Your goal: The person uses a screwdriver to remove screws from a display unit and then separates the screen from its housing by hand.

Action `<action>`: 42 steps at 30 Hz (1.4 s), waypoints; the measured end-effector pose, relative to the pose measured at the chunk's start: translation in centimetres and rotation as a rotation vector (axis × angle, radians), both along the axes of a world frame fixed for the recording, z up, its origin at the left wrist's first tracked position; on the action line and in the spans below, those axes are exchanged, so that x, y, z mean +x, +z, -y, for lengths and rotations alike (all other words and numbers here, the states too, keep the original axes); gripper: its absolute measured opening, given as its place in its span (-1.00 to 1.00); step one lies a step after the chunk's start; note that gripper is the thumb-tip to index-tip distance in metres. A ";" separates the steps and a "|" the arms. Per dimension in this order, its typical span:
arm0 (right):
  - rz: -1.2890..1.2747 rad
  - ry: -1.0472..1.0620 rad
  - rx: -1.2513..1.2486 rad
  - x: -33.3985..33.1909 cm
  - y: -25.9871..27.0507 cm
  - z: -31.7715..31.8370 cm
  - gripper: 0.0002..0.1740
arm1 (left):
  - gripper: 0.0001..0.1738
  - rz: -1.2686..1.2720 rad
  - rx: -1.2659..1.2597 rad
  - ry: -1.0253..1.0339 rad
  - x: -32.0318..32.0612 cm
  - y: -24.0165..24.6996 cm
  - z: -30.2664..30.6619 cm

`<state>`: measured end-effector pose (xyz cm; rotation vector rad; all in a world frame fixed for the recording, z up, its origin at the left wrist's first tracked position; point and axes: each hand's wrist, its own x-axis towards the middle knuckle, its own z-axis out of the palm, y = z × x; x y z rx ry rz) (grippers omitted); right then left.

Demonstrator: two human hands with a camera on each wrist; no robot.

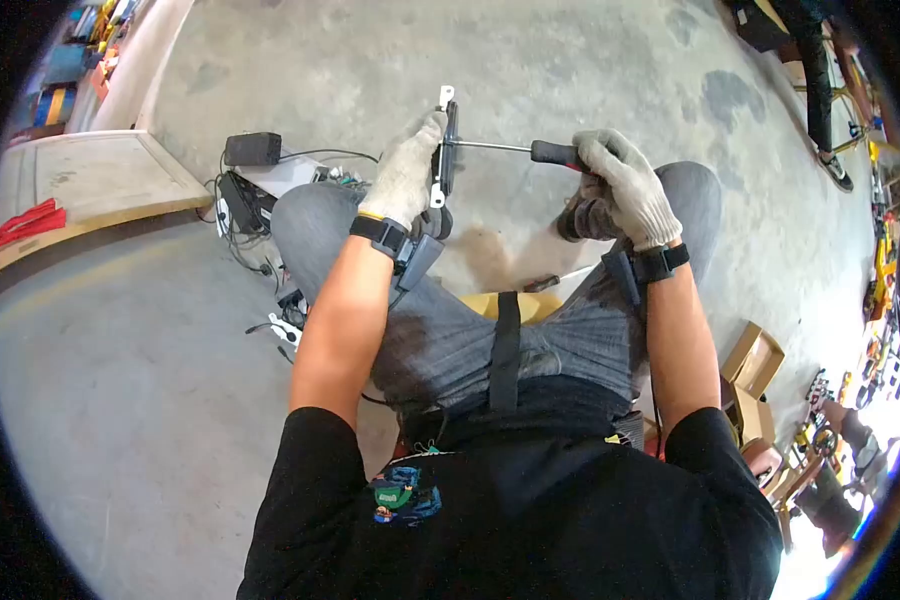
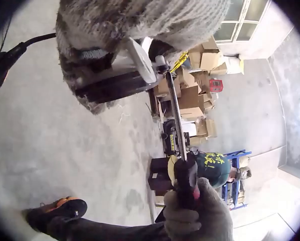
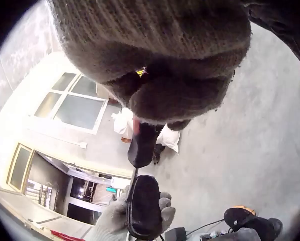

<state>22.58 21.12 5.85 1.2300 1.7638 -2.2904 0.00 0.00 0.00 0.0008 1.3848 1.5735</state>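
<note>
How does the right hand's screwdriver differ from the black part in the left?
The screwdriver has a slim metal shaft; the black part is a broader bar with white tabs. In the head view, the screwdriver runs sideways, the black part up and down. Both are held, by right hand and left hand.

Toward twelve o'clock I have the gloved left hand (image 1: 407, 172) holding a black bar-shaped part (image 1: 449, 152) with white end tabs (image 1: 446, 97). At two o'clock the gloved right hand (image 1: 625, 188) grips a screwdriver (image 1: 548, 152), its shaft (image 1: 495, 147) running across to that part. I see a black power adapter (image 1: 253, 149) at ten, red cloth (image 1: 27, 226) on a table (image 1: 120, 178) at nine, an open cardboard box (image 1: 753, 360) near four.
</note>
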 end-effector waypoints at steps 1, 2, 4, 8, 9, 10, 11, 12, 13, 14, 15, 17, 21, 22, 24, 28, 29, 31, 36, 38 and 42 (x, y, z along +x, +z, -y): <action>-0.053 -0.018 0.016 0.0 -0.3 0.1 -0.48 | -0.59 -0.010 -0.023 0.001 0.2 0.2 -0.2; -0.104 -0.036 0.031 0.1 -0.5 0.2 -0.49 | -0.62 -0.019 -0.046 0.002 0.4 0.3 -0.4; -0.130 -0.026 0.066 0.5 -0.4 -0.1 -0.50 | -0.62 -0.023 0.018 0.021 0.8 0.2 -0.6; -0.176 -0.031 0.058 -0.1 -0.8 1.0 -0.51 | -0.51 -0.020 -0.053 0.075 0.9 1.1 -0.4; -0.161 -0.080 0.015 -0.3 -0.1 1.4 -0.50 | -0.51 -0.024 -0.054 0.085 1.0 1.1 -0.3; -0.092 -0.042 0.106 -0.3 0.8 1.5 -0.53 | -0.51 -0.034 -0.070 0.071 1.0 0.9 -0.2; -0.103 -0.030 0.106 -0.3 1.2 1.5 -0.53 | -0.52 -0.046 -0.085 0.058 0.9 0.7 -0.2; -0.103 0.041 0.212 -0.1 1.4 1.4 -0.54 | -0.51 -0.060 -0.035 0.091 0.9 0.5 -0.3; -0.100 0.110 0.322 -0.1 1.6 1.3 -0.55 | -0.51 -0.066 -0.034 0.101 0.9 0.4 -0.3; -0.094 0.105 0.356 -0.2 1.4 1.3 -0.55 | -0.51 -0.068 -0.035 0.088 1.0 0.3 -0.4; -0.101 0.110 0.358 -0.3 1.0 1.3 -0.55 | -0.50 -0.071 -0.037 0.072 1.0 0.5 -0.3; -0.187 0.033 0.346 -0.1 0.2 1.2 -0.56 | -0.49 -0.091 -0.047 0.037 1.1 1.0 -0.2; -0.113 -0.063 0.142 -0.5 -0.2 0.7 -0.59 | -0.50 -0.110 -0.051 0.035 0.9 1.3 -0.7; -0.130 -0.082 0.116 -0.5 -0.4 0.5 -0.60 | -0.48 -0.095 -0.071 0.031 0.9 1.4 -0.9; -0.142 -0.147 0.053 -0.4 -0.4 0.4 -0.64 | -0.47 -0.110 -0.032 0.035 1.2 1.7 -1.4; -0.144 -0.174 0.040 0.8 0.1 0.1 -0.65 | -0.47 -0.079 0.004 -0.013 1.7 2.4 -1.6; -0.177 -0.115 0.078 1.6 -0.4 -0.1 -0.65 | -0.47 -0.083 0.008 -0.024 1.9 2.5 -1.6; -0.206 -0.072 0.119 2.3 0.0 0.1 -0.65 | -0.51 -0.122 -0.036 -0.045 2.4 3.0 -1.3; -0.154 -0.146 -0.082 2.4 0.0 1.0 -0.67 | -0.59 -0.081 0.100 -0.017 3.1 2.6 -0.3; -0.126 -0.133 -0.047 2.1 0.2 1.4 -0.68 | -0.59 -0.052 0.086 0.022 3.2 2.0 -0.3; -0.099 -0.224 -0.045 2.2 0.4 2.2 -0.70 | -0.68 -0.030 0.019 -0.083 2.4 1.9 -0.8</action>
